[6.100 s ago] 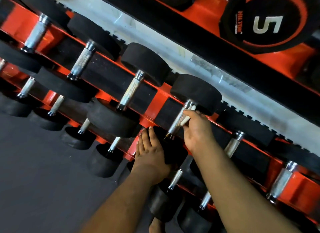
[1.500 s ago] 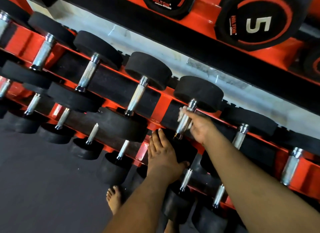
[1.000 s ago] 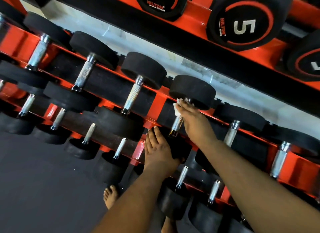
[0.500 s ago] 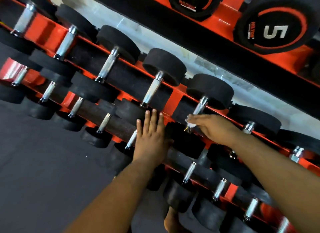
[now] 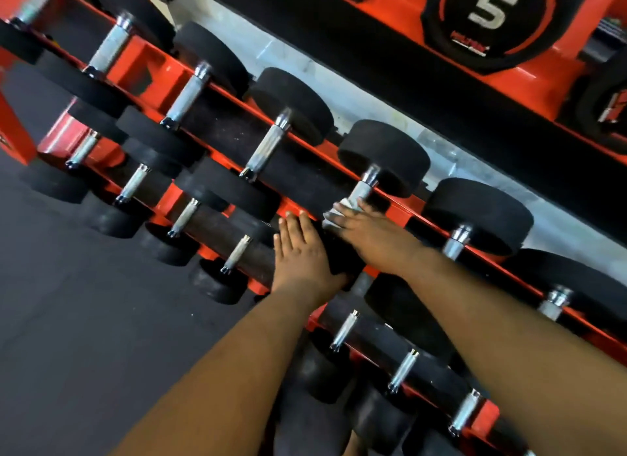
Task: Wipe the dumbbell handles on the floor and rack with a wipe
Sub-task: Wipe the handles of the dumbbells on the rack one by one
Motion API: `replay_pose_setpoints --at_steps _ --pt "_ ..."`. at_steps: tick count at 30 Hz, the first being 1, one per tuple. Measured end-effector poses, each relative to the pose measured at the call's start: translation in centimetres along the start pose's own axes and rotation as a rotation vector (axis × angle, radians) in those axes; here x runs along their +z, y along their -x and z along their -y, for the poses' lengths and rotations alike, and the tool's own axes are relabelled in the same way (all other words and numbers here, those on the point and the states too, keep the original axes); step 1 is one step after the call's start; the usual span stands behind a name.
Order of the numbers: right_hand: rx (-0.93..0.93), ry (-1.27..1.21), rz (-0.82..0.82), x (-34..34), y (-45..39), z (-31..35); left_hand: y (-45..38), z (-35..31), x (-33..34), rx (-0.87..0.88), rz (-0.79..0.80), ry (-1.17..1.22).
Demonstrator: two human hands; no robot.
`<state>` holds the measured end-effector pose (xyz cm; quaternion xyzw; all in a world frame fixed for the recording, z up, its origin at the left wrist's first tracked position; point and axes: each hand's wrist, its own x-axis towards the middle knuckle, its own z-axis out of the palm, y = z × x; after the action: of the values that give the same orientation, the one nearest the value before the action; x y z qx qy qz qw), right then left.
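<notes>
Right hand [image 5: 368, 233], item one: we noted it curled over a white wipe [image 5: 339, 209], pressed to the lower end of a chrome dumbbell handle [image 5: 362, 191] on the upper tier of the red rack [image 5: 142, 62]. One second earlier we had logged the same hand at the top of this handle, against the black head; half a second earlier it was near the bottom, and it had stayed low. We judged this a full stroke down the handle, nearly finished.

Left hand [image 5: 300, 252], item two: fingers straight and together, palm flat on the near black head of that dumbbell. It had kept bracing this head throughout, shifting only slightly.

Neighbouring stock: next handle to the right [image 5: 456, 240], bare chrome, just beside the right wrist; we judged it a likely next candidate, though we could not tell its cleanliness. Handles to the left [image 5: 268, 147] lay uncovered.

Lower tier: smaller dumbbells [image 5: 344, 330] beneath both forearms, untouched at this moment. A plate marked 5 [image 5: 492, 14] sat on the tier above. Dark floor [image 5: 84, 320] to the left; no floor dumbbells visible.
</notes>
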<state>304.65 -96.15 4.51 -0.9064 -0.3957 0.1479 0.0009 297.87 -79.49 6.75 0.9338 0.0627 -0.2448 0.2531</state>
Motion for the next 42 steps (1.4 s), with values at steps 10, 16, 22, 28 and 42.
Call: replay_pose_setpoints --at_steps 10,16,22,28,42 --pt "-0.054 0.225 0.053 1.1 1.4 -0.4 -0.2 -0.2 -1.0 -0.005 0.138 0.005" --pt "0.243 0.141 -0.049 2.0 0.5 -0.3 -0.4 0.0 -1.3 0.009 0.205 0.008" --pt "0.16 0.141 -0.056 0.5 1.0 -1.5 -0.4 0.0 -1.3 0.017 0.207 -0.019" --pt "0.231 -0.006 -0.133 2.1 0.7 0.3 -0.4 0.0 -1.4 0.018 0.2 -0.006" --pt "-0.028 -0.011 -0.11 1.0 0.5 0.4 -0.4 0.3 -0.7 0.022 0.13 0.033"
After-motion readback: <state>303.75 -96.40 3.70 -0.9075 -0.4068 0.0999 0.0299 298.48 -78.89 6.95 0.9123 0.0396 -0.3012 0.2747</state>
